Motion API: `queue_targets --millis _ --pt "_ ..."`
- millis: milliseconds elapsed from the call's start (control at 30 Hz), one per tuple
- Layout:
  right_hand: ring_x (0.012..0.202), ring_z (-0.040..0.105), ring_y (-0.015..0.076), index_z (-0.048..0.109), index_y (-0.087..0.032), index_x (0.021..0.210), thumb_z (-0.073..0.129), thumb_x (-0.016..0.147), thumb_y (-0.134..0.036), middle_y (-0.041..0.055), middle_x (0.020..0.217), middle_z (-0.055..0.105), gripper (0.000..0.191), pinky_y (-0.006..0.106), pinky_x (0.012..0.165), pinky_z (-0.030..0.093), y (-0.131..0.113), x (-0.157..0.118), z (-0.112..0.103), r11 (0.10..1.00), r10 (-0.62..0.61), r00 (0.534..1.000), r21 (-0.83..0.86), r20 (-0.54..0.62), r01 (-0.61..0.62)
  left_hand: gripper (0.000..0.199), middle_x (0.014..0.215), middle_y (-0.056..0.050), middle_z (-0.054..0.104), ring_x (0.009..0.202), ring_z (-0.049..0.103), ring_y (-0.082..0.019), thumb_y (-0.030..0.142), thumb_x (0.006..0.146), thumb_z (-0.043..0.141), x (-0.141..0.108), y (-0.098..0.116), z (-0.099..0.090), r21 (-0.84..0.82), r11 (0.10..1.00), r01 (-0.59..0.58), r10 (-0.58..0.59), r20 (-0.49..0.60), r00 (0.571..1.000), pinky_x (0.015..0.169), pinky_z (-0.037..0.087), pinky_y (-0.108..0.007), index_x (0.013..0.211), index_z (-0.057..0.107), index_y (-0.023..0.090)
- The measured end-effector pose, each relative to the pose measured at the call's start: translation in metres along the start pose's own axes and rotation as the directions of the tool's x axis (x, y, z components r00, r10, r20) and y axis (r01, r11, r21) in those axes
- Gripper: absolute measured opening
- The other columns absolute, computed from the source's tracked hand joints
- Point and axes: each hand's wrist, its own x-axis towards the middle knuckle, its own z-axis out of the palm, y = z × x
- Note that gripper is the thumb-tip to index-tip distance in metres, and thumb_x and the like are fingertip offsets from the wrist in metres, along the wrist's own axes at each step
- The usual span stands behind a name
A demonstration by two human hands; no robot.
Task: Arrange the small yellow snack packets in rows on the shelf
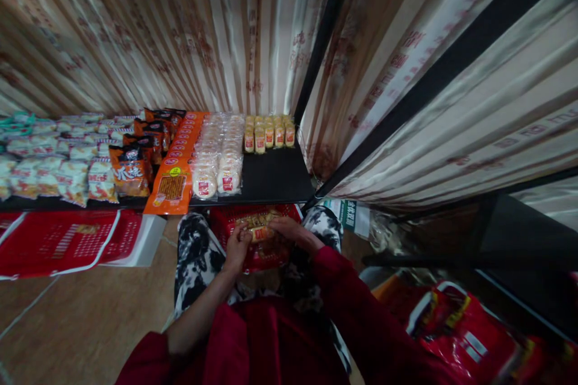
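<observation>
My left hand (238,247) and my right hand (290,229) grip opposite ends of a small yellow snack packet (261,234) with a red label. Both hands are in front of my lap, between my knees. Under and around them lies a red printed bag (292,212). More yellow packets seem to be just behind the one I hold, though dim light blurs them. On the black shelf (275,174) ahead stand rows of similar yellow packets (270,134).
Left along the shelf are clear-wrapped round white snacks (228,173), an orange strip of packets (174,177), orange-black bags (130,168) and white snack bags (72,177). A red carton (112,243) sits below left. Red bags (469,334) lie at right. Dark frame bars (327,30) cross the curtain.
</observation>
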Motion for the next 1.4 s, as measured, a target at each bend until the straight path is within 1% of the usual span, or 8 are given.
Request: queue_targets --millis 167,367,567,800,900,1100,1267,1400 --pt "0.04 0.042 0.0064 0.056 -0.016 0.075 0.048 0.084 -0.044 -0.0049 0.048 0.05 0.031 0.017 0.039 0.025 -0.014 -0.006 -0.008 0.999 0.045 0.999 -0.015 -0.025 -0.045 0.045 0.065 0.004 0.056 0.051 0.048 -0.007 0.032 0.062 0.066 -0.004 0.004 0.001 -0.039 0.998 0.055 -0.051 0.098 0.994 0.051 0.038 -0.02 0.102 0.059 0.013" --pt "0.043 0.047 0.0082 0.06 -0.016 0.079 0.047 0.08 -0.06 -0.0027 0.051 0.055 0.046 0.018 0.04 0.029 -0.021 -0.006 -0.019 0.991 -0.05 0.998 -0.129 -0.031 0.045 0.045 0.072 -0.001 0.064 0.056 0.055 -0.01 0.035 0.062 0.067 -0.009 0.008 0.003 0.011 0.995 0.096 -0.096 0.193 0.976 0.053 0.041 -0.021 0.102 0.062 0.013" --pt "0.046 0.05 0.0091 0.063 -0.016 0.085 0.047 0.08 -0.061 -0.0021 0.052 0.058 0.048 0.019 0.044 0.031 -0.025 -0.001 -0.024 0.977 -0.106 0.994 -0.187 -0.026 0.099 0.042 0.075 -0.004 0.067 0.062 0.06 -0.014 0.036 0.061 0.069 -0.014 0.014 0.01 0.001 0.996 0.094 -0.091 0.259 0.962 0.057 0.044 -0.023 0.095 0.064 0.012" --pt "0.049 0.052 0.0086 0.062 -0.016 0.088 0.046 0.083 -0.057 -0.0028 0.056 0.058 0.044 0.019 0.048 0.035 -0.034 -0.001 -0.026 0.968 -0.185 0.982 -0.18 -0.026 0.178 0.037 0.072 -0.003 0.066 0.06 0.059 -0.013 0.038 0.06 0.069 -0.01 0.013 0.015 -0.02 0.999 0.049 -0.044 0.214 0.976 0.056 0.042 -0.022 0.088 0.064 0.014" --pt "0.05 0.052 0.0083 0.06 -0.016 0.095 0.048 0.083 -0.055 -0.0024 0.058 0.058 0.043 0.018 0.046 0.033 -0.038 -0.002 -0.025 0.971 -0.214 0.975 -0.119 -0.059 0.206 0.033 0.067 -0.001 0.065 0.057 0.056 -0.011 0.033 0.06 0.068 -0.004 0.014 0.017 -0.029 1.0 0.008 -0.003 0.174 0.985 0.055 0.041 -0.021 0.087 0.064 0.013" --pt "0.044 0.046 0.0064 0.054 -0.016 0.102 0.053 0.081 -0.048 -0.0046 0.055 0.055 0.039 0.017 0.04 0.028 -0.048 -0.006 -0.023 0.977 -0.2 0.969 0.046 -0.146 0.209 0.032 0.07 -0.002 0.066 0.056 0.057 -0.01 0.031 0.059 0.068 0.005 0.021 0.025 -0.133 0.991 -0.023 0.042 0.146 0.988 0.057 0.043 -0.022 0.085 0.063 0.013" --pt "0.054 0.053 0.0078 0.054 -0.017 0.094 0.064 0.072 -0.043 -0.0032 0.066 0.057 0.036 0.017 0.044 0.034 -0.047 -0.002 -0.021 0.942 -0.233 0.954 0.198 -0.19 0.27 0.029 0.073 -0.003 0.066 0.057 0.058 -0.01 0.026 0.061 0.066 0.009 0.033 0.034 -0.124 0.991 -0.038 0.053 0.117 0.992 0.056 0.043 -0.022 0.086 0.062 0.012" --pt "0.06 0.054 0.0082 0.053 -0.016 0.086 0.067 0.068 -0.038 -0.0022 0.072 0.058 0.032 0.018 0.052 0.039 -0.047 0.001 -0.022 0.931 -0.234 0.949 0.23 -0.213 0.282 0.024 0.074 -0.003 0.066 0.057 0.057 -0.009 0.022 0.065 0.062 0.013 0.043 0.04 -0.118 0.992 -0.05 0.062 0.098 0.993 0.056 0.043 -0.021 0.087 0.062 0.012"
